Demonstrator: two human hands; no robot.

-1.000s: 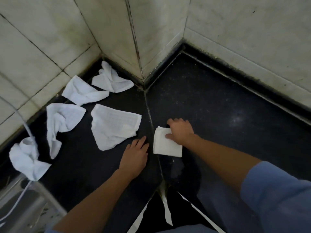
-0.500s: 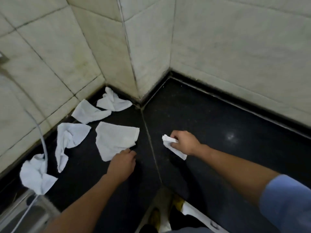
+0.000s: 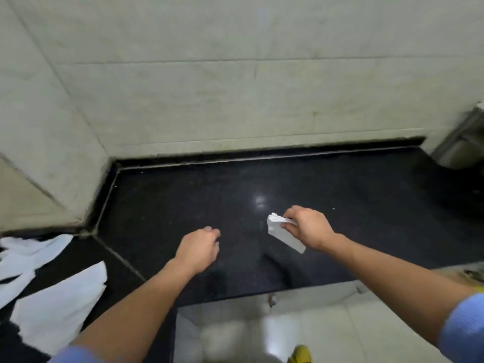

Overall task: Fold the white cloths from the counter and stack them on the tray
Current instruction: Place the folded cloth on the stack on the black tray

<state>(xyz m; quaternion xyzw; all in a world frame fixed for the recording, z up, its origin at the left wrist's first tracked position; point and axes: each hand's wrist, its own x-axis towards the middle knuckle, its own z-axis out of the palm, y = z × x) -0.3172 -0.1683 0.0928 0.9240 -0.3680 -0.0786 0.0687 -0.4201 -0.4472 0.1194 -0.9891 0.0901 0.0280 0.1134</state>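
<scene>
Item: small folded white cloth [image 3: 284, 233], pinched by the thumb and curled fingers [image 3: 289, 227] of the right hand [image 3: 309, 229], over the black polished stone desk [image 3: 183, 205]. Its long axis slants from an upper-left end just beyond the fingers down-right to a lower end beneath the wrist. Left hand [image 3: 199, 248]: fingers loosely curled, holding nothing, left of the cloth and apart from it. Loose unfolded white cloths [image 3: 60, 305]: on the desk, well left of the left fingers. Grey metal object [image 3: 461, 142]: far right of the right fingers, blurred, contents not discernible.
</scene>
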